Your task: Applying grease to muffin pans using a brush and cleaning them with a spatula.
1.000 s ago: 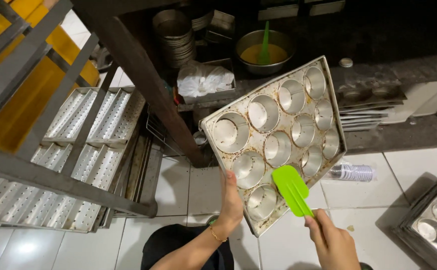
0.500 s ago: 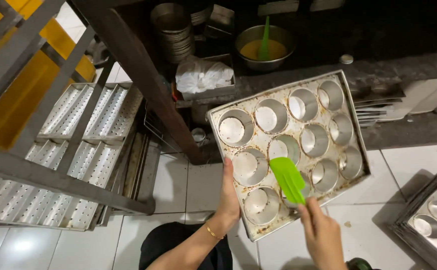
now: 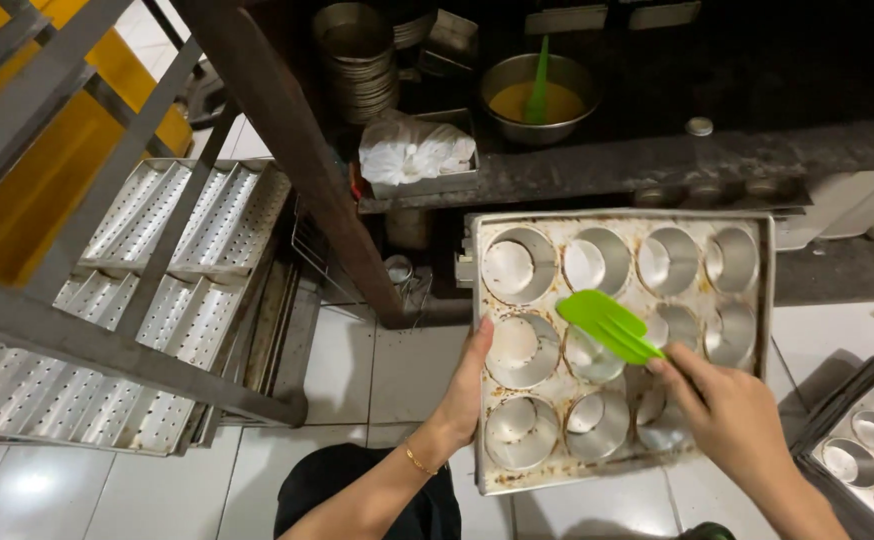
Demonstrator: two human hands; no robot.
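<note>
Head view: left hand (image 3: 469,385) grips the muffin tray (image 3: 617,345) edge; right hand (image 3: 732,415) clasps a green brush (image 3: 609,325).

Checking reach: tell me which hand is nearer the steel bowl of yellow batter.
Right. The right hand is below the bowl, holding the green brush; the left hand grips the muffin tray's left edge.

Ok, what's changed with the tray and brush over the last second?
The dented metal muffin tray has swung from tilted to nearly square, and the green silicone brush has moved from the bottom row up to the middle cups. The left hand still holds the tray's edge, the right hand the brush.
</note>
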